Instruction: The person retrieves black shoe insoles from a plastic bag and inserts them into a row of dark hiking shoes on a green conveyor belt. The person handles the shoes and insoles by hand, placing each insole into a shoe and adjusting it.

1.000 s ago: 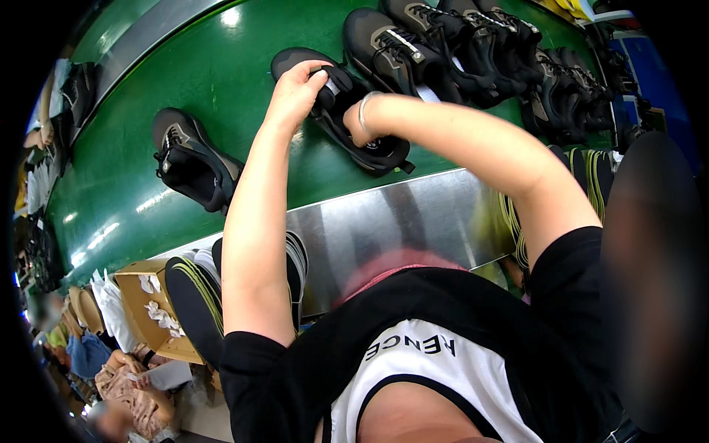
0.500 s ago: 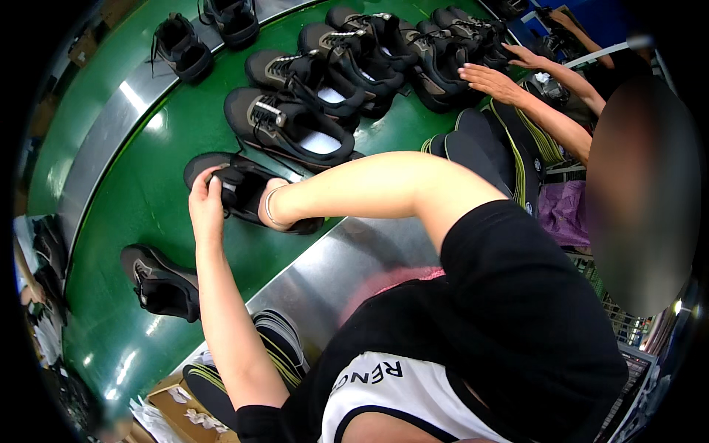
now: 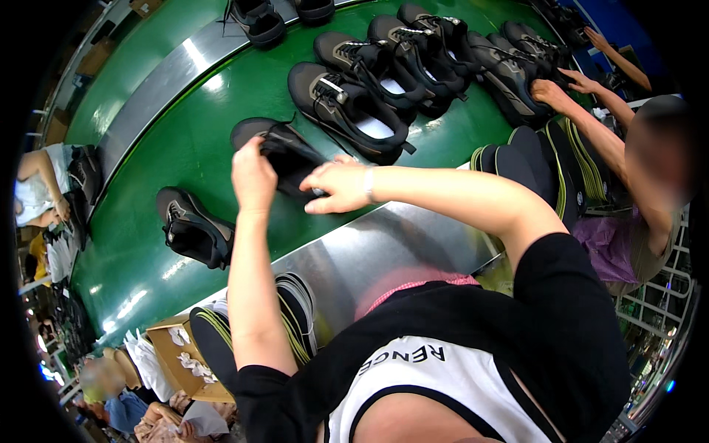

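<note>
A dark grey-brown and black lace-up shoe [image 3: 295, 156] lies on the green work surface in front of me, toe toward the far left. My left hand [image 3: 255, 179] is closed on its tongue and lace area, fingertips partly hidden. Over the shoe's heel end is my right hand [image 3: 341, 184], its thumb and fingers apart, with nothing I can make out gripped in it. A similar shoe [image 3: 196, 227] sits to the left of my left forearm. Just beyond, to the right, stands another shoe [image 3: 347, 111] with a white patch inside.
More shoes line the green surface [image 3: 133, 244] toward the far right, where a co-worker's hand [image 3: 550, 96] touches one. Stacks of black insoles with yellow edges [image 3: 550, 159] lie at the right and by my left elbow. A cardboard box [image 3: 177, 354] holds white scraps.
My right hand has come out of the shoe opening and now hovers at its heel. The view has shifted, placing the shoes further right. The co-worker's hand has moved down onto a shoe.
</note>
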Action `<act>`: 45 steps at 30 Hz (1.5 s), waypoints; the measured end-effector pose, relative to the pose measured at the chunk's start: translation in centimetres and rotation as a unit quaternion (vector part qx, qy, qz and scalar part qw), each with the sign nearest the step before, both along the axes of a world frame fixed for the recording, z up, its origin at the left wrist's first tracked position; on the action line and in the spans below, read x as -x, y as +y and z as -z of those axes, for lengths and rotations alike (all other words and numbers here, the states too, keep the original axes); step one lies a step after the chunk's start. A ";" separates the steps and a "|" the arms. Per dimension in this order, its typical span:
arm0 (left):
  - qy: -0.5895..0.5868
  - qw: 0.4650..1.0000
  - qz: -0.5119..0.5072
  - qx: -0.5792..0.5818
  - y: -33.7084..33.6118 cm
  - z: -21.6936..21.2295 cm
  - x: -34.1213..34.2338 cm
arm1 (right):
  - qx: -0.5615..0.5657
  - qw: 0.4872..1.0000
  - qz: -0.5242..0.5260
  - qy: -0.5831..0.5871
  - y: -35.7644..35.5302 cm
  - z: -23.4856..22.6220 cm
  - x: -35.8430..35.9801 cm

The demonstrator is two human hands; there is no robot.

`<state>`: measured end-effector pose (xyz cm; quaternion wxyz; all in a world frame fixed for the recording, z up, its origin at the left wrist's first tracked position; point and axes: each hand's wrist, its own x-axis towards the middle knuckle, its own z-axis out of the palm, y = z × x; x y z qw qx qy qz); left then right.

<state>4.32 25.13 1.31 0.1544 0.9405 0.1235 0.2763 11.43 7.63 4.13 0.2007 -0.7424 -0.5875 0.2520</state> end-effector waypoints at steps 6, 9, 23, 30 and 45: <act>0.062 0.979 -0.147 -0.124 3.8 -2.9 1.5 | -0.163 0.934 0.268 -0.172 -8.5 -0.7 -13.0; 0.009 0.999 -0.022 -0.043 -1.3 -4.6 -3.1 | -0.007 0.839 0.459 -0.293 -13.1 1.9 -21.0; 0.122 0.914 0.013 0.387 -11.1 4.9 -13.1 | 0.223 0.861 0.391 -0.238 -17.7 1.7 -26.0; 0.217 0.899 0.089 0.368 -23.1 4.1 -18.4 | 0.280 0.776 0.494 -0.273 -35.1 3.0 -32.3; 0.108 0.951 0.184 0.226 -21.5 0.3 -23.5 | -0.138 0.940 0.262 -0.171 -18.4 2.9 -22.4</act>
